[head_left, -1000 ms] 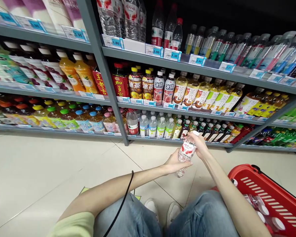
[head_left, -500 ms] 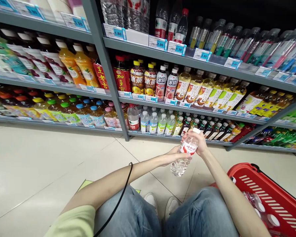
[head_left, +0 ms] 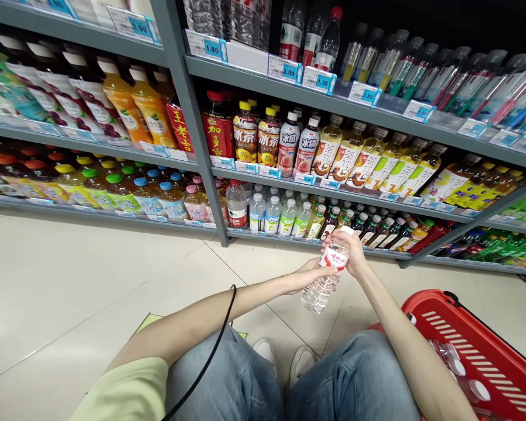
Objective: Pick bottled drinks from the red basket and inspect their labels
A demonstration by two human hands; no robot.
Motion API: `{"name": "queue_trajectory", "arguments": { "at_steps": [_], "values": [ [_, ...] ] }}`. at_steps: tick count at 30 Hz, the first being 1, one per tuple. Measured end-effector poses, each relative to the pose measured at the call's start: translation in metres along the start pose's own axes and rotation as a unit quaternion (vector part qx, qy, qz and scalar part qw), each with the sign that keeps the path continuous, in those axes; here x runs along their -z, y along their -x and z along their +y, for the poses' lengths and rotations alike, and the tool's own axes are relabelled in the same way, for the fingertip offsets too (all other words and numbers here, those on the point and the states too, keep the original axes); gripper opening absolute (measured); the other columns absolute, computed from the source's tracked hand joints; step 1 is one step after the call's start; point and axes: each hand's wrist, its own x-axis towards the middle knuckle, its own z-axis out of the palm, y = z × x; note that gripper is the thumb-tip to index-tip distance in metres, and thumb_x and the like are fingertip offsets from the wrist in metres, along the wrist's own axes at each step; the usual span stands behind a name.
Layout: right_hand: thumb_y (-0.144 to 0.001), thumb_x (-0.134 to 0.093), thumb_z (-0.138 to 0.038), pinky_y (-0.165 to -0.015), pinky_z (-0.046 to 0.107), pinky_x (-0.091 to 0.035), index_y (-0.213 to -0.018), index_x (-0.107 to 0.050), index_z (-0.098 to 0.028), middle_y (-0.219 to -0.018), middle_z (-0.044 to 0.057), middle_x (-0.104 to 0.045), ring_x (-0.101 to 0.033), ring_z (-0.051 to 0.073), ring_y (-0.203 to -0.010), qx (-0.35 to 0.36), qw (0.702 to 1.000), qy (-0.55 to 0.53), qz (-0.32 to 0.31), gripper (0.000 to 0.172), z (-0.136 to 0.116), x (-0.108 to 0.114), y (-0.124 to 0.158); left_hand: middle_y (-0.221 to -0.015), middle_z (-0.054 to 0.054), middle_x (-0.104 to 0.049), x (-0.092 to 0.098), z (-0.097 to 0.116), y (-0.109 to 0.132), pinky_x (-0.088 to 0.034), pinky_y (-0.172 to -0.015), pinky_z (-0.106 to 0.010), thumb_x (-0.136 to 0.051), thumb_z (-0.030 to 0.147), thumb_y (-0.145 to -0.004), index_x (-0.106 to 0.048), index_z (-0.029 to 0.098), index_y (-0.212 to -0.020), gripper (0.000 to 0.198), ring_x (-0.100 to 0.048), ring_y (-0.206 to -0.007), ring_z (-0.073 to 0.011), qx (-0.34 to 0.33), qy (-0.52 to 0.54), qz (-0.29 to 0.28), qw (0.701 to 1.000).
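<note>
Two hands: both are closed on one clear plastic water bottle [head_left: 326, 273], held tilted in mid-air above the knees, in front of the lowest shelf.
Right hand [head_left: 353, 252]: fingers are wrapped round the upper part of the bottle, near the white cap, which is seen at the top edge of the hand.
Left hand [head_left: 309, 276]: fingers are curled against the bottle's lower side, just under the label; the fingertips themselves are hidden behind the plastic.
Bottle: a ribbed, transparent body is shown, cylindrical and narrow, with a glossy red-and-white label wrapped round its middle; the base is pointed down and to the left.
Basket [head_left: 473, 345]: red moulded plastic with slotted walls is seen at lower right, beside the right knee; more clear bottles with white caps are lying inside.
Shelves [head_left: 193, 126]: grey metal uprights and boards are packed with upright drink bottles, amber, yellow and dark, with price tags clipped along the edges.
Floor [head_left: 70, 280]: pale glossy tiles are laid out below, with thin dark joints.
Legs: blue denim is worn, and two white shoe tips [head_left: 284, 356] are seen between the knees.
Cord [head_left: 214, 351]: a thin black cable is draped across the left forearm.
</note>
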Motion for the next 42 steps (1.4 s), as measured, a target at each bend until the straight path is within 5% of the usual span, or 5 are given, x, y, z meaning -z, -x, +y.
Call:
{"name": "queue_trajectory", "arguments": {
  "at_steps": [42],
  "values": [
    [-0.068,-0.074,-0.025,-0.065,0.039,-0.061,-0.071,-0.064,-0.018,-0.069,0.005,-0.070,-0.068,0.022,-0.066,-0.006,1.000,-0.002,-0.001,0.012,0.0035,0.0018,-0.0026,-0.083,-0.009,-0.071,-0.0004,0.0036,-0.0004,-0.055,-0.064,-0.032,-0.087,0.046,-0.065,-0.064,0.012,-0.095,0.050,-0.069,-0.067,-0.0186,0.023,0.000,0.021,0.999]
  ]
}}
